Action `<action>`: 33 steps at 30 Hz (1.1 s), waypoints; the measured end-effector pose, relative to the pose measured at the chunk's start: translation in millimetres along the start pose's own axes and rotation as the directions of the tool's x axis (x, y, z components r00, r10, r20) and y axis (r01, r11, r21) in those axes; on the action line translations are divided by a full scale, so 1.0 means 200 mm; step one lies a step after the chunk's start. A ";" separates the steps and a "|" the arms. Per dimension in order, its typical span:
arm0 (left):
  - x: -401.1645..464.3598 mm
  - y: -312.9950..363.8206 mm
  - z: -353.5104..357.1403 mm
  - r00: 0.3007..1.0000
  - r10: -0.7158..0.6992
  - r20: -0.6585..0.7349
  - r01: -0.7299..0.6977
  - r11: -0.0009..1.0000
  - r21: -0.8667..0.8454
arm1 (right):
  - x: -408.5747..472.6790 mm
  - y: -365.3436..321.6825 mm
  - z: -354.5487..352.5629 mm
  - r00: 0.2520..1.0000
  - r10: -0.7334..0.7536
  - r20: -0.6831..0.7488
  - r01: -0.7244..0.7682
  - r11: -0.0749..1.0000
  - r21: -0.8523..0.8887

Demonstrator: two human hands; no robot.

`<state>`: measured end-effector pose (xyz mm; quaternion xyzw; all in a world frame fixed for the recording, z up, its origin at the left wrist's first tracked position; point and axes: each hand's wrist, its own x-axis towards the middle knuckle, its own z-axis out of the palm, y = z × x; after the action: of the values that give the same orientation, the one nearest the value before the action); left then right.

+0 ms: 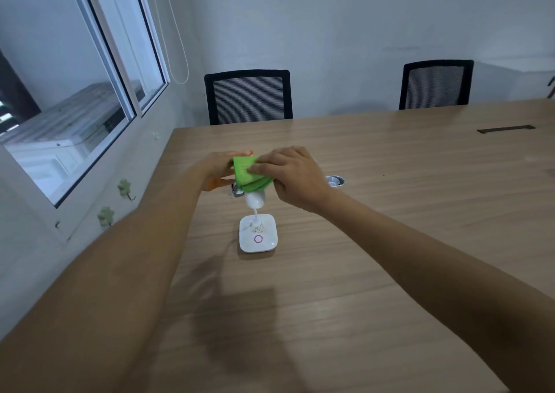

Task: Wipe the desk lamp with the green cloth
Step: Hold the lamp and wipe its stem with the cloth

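A small white desk lamp stands on the wooden table, its square base (258, 238) marked with a pink ring. Its thin neck rises to a white head (255, 199), mostly covered from above. A folded green cloth (247, 174) lies over the lamp head. My right hand (292, 177) presses on the cloth from the right, fingers flat on top of it. My left hand (217, 170) holds the lamp head from the left side, its fingers reaching behind the cloth. How much of the head my left hand grips is hidden.
The wooden table (390, 242) stretches right and toward me. Two black mesh chairs (248, 96) (435, 84) stand at its far edge. A metal cable grommet (335, 180) sits just right of my hands. A window and wall run along the left.
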<state>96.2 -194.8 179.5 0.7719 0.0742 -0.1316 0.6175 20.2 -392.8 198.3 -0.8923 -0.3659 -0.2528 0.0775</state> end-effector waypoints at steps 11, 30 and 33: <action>0.05 0.00 -0.04 1.000 0.021 0.017 -0.022 0.998 0.061 | -0.27 -0.10 -0.03 0.933 -0.321 -0.164 0.312 0.947 -0.076; 0.05 0.05 -0.06 0.998 0.010 0.056 -0.019 0.988 0.153 | -0.29 -0.08 0.11 0.987 -0.138 -0.077 0.144 0.987 0.073; 0.04 0.05 -0.06 0.999 0.015 0.042 -0.022 0.986 0.165 | -0.36 -0.09 0.10 0.968 -0.214 -0.133 0.217 0.976 0.012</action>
<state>108.5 -185.6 189.3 0.8182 0.0434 -0.1473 0.5540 -28.5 -418.8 143.9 -0.8276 -0.4581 -0.3130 0.0852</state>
